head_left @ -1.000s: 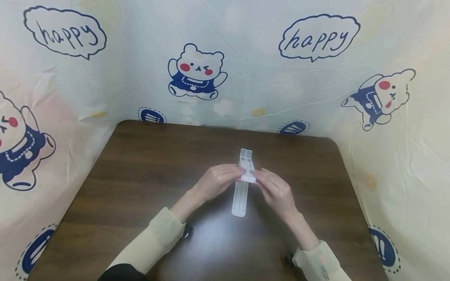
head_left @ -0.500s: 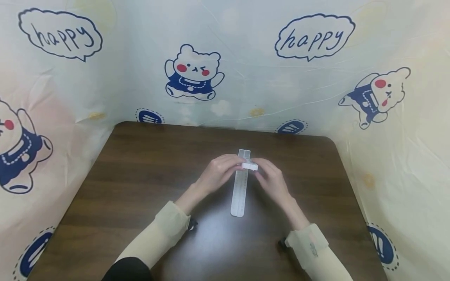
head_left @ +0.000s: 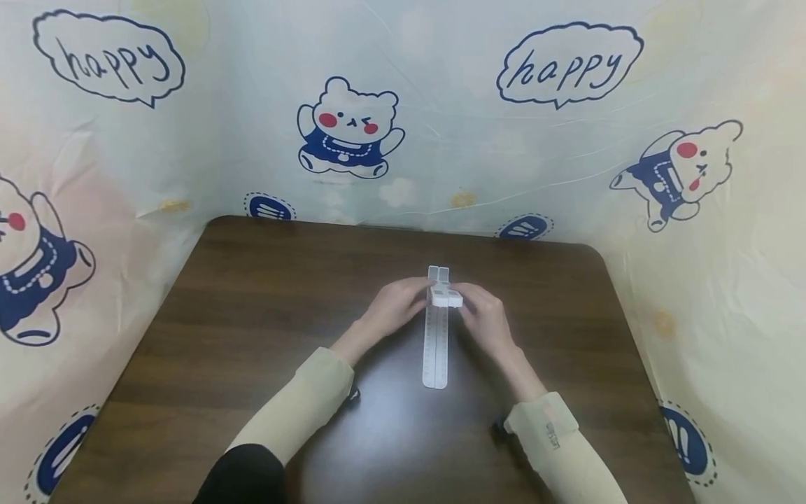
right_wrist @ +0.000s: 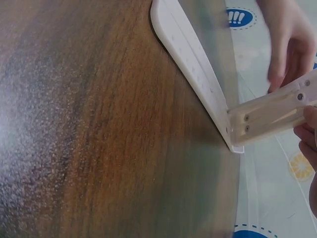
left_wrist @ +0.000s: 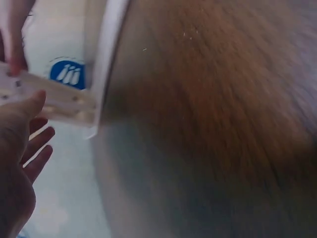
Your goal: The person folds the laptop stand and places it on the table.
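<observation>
Bright even light, soft glare on dark table [head_left: 403,434], wrist views blurred, close-up.

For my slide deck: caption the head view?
Both hands hold a white folding stand on a dark wooden table.

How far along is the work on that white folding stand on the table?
Done: the white folding stand lies flat on the table with its hinged arm raised at the far end. In hand: the left hand and right hand both grip that arm. Left: whether it needs further adjustment cannot be told.
</observation>
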Demonstrator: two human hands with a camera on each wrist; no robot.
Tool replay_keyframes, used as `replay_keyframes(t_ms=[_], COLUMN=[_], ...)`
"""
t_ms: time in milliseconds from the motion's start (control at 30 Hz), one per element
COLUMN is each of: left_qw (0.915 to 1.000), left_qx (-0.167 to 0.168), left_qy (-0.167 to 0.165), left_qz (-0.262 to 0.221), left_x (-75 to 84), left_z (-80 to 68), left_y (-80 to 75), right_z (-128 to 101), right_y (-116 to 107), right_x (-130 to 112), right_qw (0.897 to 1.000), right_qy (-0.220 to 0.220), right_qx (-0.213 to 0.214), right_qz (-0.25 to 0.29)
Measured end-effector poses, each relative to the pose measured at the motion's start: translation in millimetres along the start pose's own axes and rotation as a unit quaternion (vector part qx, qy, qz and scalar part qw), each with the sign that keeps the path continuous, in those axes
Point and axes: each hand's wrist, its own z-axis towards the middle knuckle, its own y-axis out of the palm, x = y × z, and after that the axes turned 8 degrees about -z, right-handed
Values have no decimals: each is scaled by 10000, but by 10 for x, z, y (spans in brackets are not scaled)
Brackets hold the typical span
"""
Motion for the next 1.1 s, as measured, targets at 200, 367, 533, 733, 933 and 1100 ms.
replay_keyframes(t_ms=[200, 367, 533, 733, 933, 1100], left_qw=[9998, 9997, 9999, 9997, 9984, 9960], left_qx=[181, 173, 163, 200, 315, 342], left_qy=[-52, 32, 46, 155, 450, 743], left_qz=[111, 139, 34, -10, 103, 347], left_x=[-50, -42, -48, -87, -108, -107], left_z=[90, 96, 89, 78, 76, 54], left_y=[97, 75, 70, 113, 141, 163], right_z=[0, 7, 14, 3, -2, -48], right_y=[22, 26, 20, 59, 119, 136], right_x=[-10, 4, 21, 78, 155, 189], right_qw=[9999, 9999, 9997, 9990, 9979, 9944], right_qy=[56, -104, -234, 17, -286, -644], right_qx=[-80, 22, -5, -383, -256, -129], right_qz=[-24, -62, -75, -247, -516, -830])
